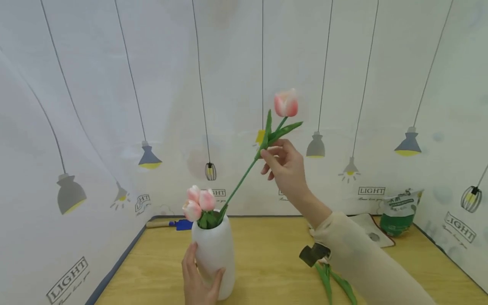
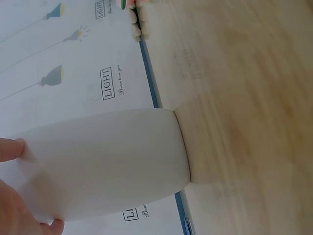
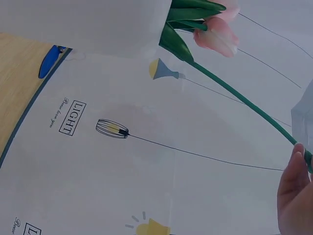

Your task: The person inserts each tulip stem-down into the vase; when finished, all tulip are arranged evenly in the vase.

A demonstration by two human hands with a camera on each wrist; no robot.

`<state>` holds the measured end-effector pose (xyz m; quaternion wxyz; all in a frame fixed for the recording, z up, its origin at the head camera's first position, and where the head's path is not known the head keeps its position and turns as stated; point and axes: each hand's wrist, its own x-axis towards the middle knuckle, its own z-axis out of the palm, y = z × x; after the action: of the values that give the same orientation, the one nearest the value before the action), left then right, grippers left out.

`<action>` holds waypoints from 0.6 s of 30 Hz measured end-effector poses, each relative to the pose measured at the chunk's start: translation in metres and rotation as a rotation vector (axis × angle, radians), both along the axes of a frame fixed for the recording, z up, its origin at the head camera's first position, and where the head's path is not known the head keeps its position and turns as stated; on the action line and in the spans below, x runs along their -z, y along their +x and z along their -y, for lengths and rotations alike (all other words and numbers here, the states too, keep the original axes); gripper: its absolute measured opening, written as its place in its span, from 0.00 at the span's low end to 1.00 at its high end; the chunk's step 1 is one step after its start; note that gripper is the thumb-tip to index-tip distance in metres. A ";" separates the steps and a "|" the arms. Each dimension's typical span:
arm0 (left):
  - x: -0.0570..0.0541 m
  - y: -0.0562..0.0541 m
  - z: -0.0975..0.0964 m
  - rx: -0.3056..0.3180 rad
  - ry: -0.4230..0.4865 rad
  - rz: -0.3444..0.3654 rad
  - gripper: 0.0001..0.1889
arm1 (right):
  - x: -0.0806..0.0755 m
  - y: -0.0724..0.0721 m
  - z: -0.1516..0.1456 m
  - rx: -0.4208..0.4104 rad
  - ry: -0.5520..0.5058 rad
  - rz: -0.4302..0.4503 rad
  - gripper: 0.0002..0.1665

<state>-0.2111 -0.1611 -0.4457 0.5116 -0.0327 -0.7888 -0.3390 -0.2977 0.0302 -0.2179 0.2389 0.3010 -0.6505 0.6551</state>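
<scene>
A white vase (image 1: 215,254) stands upright on the wooden table, and my left hand (image 1: 200,279) grips its side, thumb at the front and fingers round the left. In the left wrist view the fingers (image 2: 12,149) touch the vase wall (image 2: 107,161). Several pink-and-white tulips (image 1: 200,204) crowd the left of its mouth. Up to the right, my right hand (image 1: 286,167) pinches another tulip (image 1: 286,104) by the stem just below its leaves. That stem (image 3: 244,100) slants down to the vase mouth, where leaves hide its lower end.
A trowel (image 1: 184,224) with a blue blade lies at the back left. At the back right are a green-and-white bag (image 1: 398,216) and a pale cloth (image 1: 371,228). Green leaves (image 1: 335,281) of more flowers lie on the table beneath my right forearm. Printed fabric walls (image 1: 236,63) enclose the table.
</scene>
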 end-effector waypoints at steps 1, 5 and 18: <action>0.000 0.000 0.000 0.003 0.000 -0.011 0.52 | 0.001 0.000 0.003 -0.010 0.030 0.008 0.10; 0.001 -0.002 0.001 -0.009 -0.004 -0.021 0.52 | 0.014 -0.001 0.018 -0.053 0.189 0.034 0.10; 0.001 -0.002 0.001 -0.054 -0.023 0.037 0.52 | 0.067 0.002 0.059 -0.174 0.532 0.274 0.19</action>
<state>-0.2130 -0.1624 -0.4467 0.5055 -0.0109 -0.8025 -0.3167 -0.2956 -0.0285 -0.2853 0.0046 0.3165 -0.7971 0.5142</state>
